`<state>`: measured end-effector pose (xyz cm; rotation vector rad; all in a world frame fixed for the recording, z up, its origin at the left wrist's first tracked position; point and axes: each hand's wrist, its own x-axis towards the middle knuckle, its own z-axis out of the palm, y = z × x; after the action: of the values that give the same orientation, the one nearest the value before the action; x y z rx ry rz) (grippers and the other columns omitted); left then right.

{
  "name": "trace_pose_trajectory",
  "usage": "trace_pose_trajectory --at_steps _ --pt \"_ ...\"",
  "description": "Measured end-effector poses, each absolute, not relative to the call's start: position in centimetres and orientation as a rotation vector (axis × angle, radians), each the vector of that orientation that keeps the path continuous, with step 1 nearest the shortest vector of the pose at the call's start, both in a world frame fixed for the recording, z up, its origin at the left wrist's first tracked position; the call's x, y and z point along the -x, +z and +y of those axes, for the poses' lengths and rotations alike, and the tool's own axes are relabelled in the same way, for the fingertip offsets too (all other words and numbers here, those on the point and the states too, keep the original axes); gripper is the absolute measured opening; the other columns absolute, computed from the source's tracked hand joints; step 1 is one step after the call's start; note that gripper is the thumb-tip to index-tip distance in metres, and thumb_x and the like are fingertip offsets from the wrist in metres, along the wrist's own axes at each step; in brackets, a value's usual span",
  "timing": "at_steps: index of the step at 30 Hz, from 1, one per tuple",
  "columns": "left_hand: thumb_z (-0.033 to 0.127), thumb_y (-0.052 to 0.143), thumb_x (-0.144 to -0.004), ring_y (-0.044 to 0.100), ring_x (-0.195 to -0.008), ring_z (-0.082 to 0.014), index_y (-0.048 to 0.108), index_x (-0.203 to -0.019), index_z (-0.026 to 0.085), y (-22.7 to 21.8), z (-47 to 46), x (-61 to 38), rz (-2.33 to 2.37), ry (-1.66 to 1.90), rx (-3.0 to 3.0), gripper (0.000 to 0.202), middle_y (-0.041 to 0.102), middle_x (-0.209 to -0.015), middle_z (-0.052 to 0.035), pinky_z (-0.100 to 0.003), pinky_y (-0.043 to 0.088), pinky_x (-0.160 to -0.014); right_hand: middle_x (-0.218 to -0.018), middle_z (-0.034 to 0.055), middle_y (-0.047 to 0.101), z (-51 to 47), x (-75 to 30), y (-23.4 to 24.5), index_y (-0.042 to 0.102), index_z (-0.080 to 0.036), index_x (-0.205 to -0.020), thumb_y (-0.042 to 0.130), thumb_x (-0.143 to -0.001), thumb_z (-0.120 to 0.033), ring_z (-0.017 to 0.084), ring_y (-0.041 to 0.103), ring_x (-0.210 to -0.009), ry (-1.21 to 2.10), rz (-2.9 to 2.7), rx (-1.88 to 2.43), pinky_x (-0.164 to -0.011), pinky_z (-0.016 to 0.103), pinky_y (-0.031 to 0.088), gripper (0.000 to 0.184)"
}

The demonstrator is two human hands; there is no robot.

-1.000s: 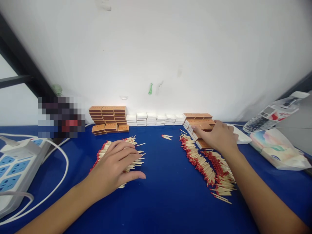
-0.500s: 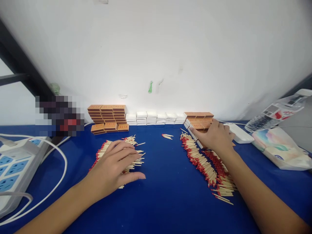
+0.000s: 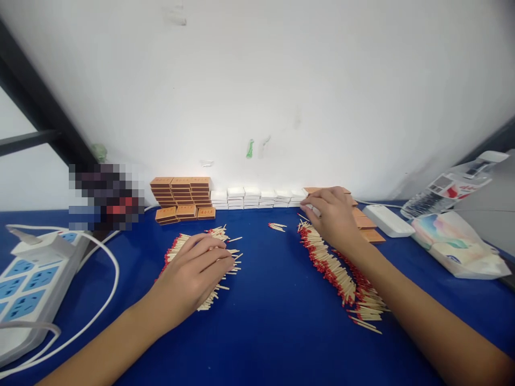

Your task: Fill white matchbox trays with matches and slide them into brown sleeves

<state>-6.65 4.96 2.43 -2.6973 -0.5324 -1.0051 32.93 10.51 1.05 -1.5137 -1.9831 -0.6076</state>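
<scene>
My left hand [image 3: 197,273] lies over the left heap of red-tipped matches [image 3: 175,249], its fingers loosely bent and spread a little; the thumb is hidden beneath. At the right, my right hand [image 3: 332,217] is curled in beside the near end of the row of white matchbox trays [image 3: 251,199]. Its thumb and fingers come together there, and what lies between them is hidden. Orange matchbox sleeves [image 3: 367,222] show behind this hand and wrist. Below it, a long band of matches [image 3: 328,262] runs toward me, partly covered by the forearm.
Brown-and-orange matchboxes [image 3: 181,192] are stacked at the back left. Several stray matches [image 3: 277,227] lie mid-table. A power strip [image 3: 36,279] with white cables is on the left. At the right are a white device [image 3: 388,220], a tissue pack [image 3: 458,244] and a plastic bottle [image 3: 446,187].
My right hand has shifted left from the orange sleeves toward the white trays, and its fingers have drawn together. The left thumb has tucked under the hand, which stays over the matches.
</scene>
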Motion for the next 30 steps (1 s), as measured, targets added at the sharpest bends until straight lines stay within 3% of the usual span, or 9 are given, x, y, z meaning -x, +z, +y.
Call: trace_pose_trajectory --at_steps 4,10,15,20,23,27,30 --pt "0.012 0.077 -0.102 0.074 -0.114 -0.0237 0.074 -0.108 0.016 2.7 4.8 6.7 -0.502 -1.028 2.613 0.007 0.083 -0.111 -0.0043 -0.045 0.056 -0.109 -0.103 0.0168 0.076 14.0 -33.5 1.1 0.083 -0.023 -0.107 0.057 -0.107 -0.034 0.039 0.056 -0.109 -0.47 -2.039 1.606 -0.094 0.054 0.043 0.028" --pt "0.017 0.075 -0.104 0.076 -0.114 -0.0257 0.074 -0.113 0.015 3.1 4.6 6.8 -0.499 -0.996 2.552 0.009 0.084 -0.11 -0.0056 -0.048 0.06 -0.108 -0.1 0.018 0.075 16.6 -34.8 1.2 0.082 -0.023 -0.093 0.06 -0.103 -0.027 0.039 0.056 -0.107 -0.41 -2.036 1.675 -0.094 0.055 0.045 0.024" --pt "0.016 0.075 -0.104 0.077 -0.115 -0.0263 0.075 -0.114 0.014 3.2 4.7 6.7 -0.506 -0.974 2.559 0.01 0.084 -0.11 -0.006 -0.049 0.06 -0.108 -0.102 0.0179 0.075 16.4 -34.7 3.0 0.079 -0.023 -0.094 0.061 -0.102 -0.027 0.04 0.057 -0.108 -0.37 -2.018 1.666 -0.093 0.055 0.047 0.021" --pt "0.017 0.074 -0.104 0.076 -0.116 -0.0266 0.075 -0.112 0.014 3.3 4.8 6.8 -0.512 -0.967 2.523 0.008 0.084 -0.111 -0.0072 -0.049 0.06 -0.108 -0.095 0.0105 0.077 12.5 -31.4 5.0 0.077 -0.024 -0.093 0.063 -0.103 -0.025 0.033 0.064 -0.101 -0.236 -2.131 1.56 -0.09 0.047 0.052 0.017" --pt "0.017 0.075 -0.103 0.076 -0.115 -0.0267 0.075 -0.112 0.014 3.2 4.7 6.8 -0.523 -0.962 2.521 0.009 0.084 -0.11 -0.0078 -0.049 0.061 -0.108 -0.097 0.009 0.078 8.1 -27.7 4.7 0.075 -0.023 -0.094 0.061 -0.105 -0.021 0.029 0.067 -0.097 0.092 -2.395 1.351 -0.089 0.044 0.053 0.018" --pt "0.018 0.075 -0.102 0.076 -0.114 -0.0276 0.076 -0.115 0.015 2.9 4.5 6.8 -0.528 -0.944 2.549 0.013 0.084 -0.109 -0.0076 -0.05 0.061 -0.108 -0.096 0.0072 0.077 4.1 -24.3 3.7 0.072 -0.024 -0.094 0.061 -0.105 -0.014 0.028 0.069 -0.097 0.201 -2.496 1.244 -0.097 0.048 0.054 0.018" --pt "0.018 0.075 -0.102 0.075 -0.114 -0.0279 0.076 -0.116 0.016 2.9 4.4 6.8 -0.528 -0.922 2.564 0.013 0.083 -0.109 -0.0075 -0.05 0.061 -0.108 -0.096 0.0057 0.077 4.4 -24.4 3.7 0.073 -0.025 -0.095 0.068 -0.104 -0.021 0.028 0.071 -0.1 0.275 -2.439 1.24 -0.095 0.046 0.056 0.011"
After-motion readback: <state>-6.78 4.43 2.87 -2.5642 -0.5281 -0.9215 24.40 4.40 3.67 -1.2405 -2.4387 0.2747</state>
